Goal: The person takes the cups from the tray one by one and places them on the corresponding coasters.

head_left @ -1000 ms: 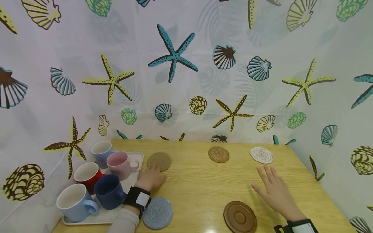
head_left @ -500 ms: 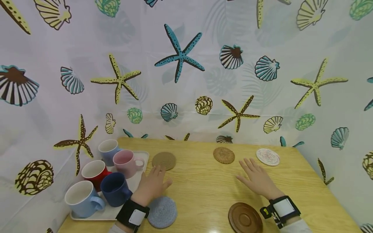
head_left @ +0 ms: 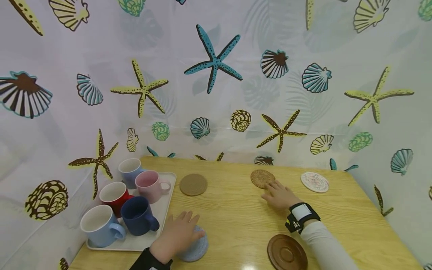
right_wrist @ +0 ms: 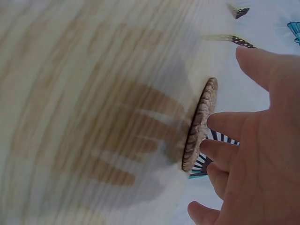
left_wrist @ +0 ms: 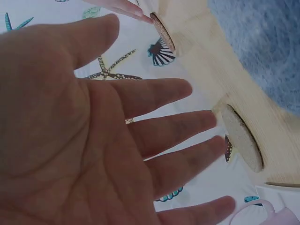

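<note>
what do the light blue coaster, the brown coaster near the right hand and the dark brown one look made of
Light blue coaster: likely felt or yarn, matte, judging by its fuzzy, flecked surface.
Knobbly brown coaster: probably plaited straw or cord, rough and matte, with a ridged rim.
Dark brown coaster: perhaps wood, smooth with a slight sheen and concentric rings; grain unclear.

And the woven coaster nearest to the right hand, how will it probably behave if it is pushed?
The woven coaster is probably light, as it looks thin. Lying flat, it would likely slide rather than tip or roll. Its close, braided-looking edge suggests it may be fairly stiff.
</note>
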The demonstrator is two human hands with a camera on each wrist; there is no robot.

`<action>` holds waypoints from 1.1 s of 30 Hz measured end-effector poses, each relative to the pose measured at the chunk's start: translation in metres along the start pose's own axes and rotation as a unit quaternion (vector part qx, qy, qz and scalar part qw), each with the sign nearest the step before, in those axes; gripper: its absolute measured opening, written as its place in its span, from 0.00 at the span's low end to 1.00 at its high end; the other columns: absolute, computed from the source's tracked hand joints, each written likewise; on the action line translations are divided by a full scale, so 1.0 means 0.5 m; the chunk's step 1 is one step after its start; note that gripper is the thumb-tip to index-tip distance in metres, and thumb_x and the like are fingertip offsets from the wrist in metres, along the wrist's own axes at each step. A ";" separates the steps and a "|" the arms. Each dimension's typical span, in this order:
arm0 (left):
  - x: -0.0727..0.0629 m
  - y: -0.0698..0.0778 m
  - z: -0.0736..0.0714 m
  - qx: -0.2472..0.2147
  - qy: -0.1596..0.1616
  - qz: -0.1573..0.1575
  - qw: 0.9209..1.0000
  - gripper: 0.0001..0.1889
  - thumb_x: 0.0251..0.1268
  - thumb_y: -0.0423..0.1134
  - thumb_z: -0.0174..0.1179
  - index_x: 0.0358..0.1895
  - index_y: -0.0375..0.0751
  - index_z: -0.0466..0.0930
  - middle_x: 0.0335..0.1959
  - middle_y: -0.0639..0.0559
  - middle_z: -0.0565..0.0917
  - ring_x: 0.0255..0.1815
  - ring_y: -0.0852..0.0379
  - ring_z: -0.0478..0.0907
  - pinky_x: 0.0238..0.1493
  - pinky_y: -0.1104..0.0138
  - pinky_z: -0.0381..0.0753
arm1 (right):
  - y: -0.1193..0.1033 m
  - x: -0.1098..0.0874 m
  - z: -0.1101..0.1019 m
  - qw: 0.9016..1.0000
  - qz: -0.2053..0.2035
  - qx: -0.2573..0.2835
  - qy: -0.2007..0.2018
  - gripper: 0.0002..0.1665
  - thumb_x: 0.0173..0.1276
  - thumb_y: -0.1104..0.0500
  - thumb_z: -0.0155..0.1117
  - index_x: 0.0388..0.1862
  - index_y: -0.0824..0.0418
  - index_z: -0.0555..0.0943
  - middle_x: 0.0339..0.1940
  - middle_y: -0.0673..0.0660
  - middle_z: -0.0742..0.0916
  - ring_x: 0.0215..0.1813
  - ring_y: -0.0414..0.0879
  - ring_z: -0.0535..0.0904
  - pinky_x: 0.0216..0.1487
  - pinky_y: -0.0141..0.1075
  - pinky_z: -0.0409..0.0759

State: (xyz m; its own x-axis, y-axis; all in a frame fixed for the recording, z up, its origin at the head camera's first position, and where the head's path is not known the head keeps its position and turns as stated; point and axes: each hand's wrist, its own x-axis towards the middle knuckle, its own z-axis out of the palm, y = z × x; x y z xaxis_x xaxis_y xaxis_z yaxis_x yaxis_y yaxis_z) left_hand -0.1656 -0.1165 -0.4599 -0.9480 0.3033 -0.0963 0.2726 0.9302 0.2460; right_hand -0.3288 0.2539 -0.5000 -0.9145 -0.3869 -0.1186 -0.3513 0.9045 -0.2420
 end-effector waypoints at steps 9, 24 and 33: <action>-0.030 0.017 0.006 0.018 -0.075 0.013 0.997 0.25 0.66 0.60 0.55 0.43 0.39 0.84 0.42 0.46 0.85 0.44 0.44 0.82 0.46 0.42 0.76 | 0.001 0.004 0.006 1.000 0.018 -0.010 -0.015 0.42 0.76 0.38 0.45 0.73 0.68 0.62 0.74 0.73 0.64 0.77 0.69 0.53 0.69 0.70 0.53; -0.043 0.017 0.019 -0.022 -0.092 0.012 0.995 0.20 0.65 0.57 0.58 0.35 0.42 0.83 0.35 0.50 0.85 0.39 0.49 0.81 0.47 0.41 0.76 | 0.013 -0.072 0.029 1.000 -0.012 -0.026 0.007 0.45 0.72 0.33 0.47 0.72 0.65 0.65 0.73 0.69 0.68 0.76 0.68 0.56 0.68 0.69 0.56; -0.029 0.017 0.025 0.011 -0.052 0.051 0.997 0.18 0.63 0.56 0.61 0.35 0.43 0.82 0.33 0.50 0.83 0.36 0.50 0.80 0.38 0.48 0.78 | -0.008 -0.088 0.009 1.000 -0.016 -0.019 0.016 0.42 0.73 0.36 0.49 0.72 0.67 0.65 0.74 0.71 0.66 0.77 0.69 0.53 0.69 0.69 0.54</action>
State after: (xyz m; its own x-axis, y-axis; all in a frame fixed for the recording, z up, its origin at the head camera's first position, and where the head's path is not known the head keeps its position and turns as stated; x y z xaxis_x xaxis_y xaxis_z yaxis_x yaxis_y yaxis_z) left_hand -0.1477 -0.1104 -0.4684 -0.8933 0.4158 -0.1705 0.3718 0.8969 0.2393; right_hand -0.2862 0.2664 -0.4981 -0.9086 -0.4099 -0.0808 -0.3867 0.8983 -0.2085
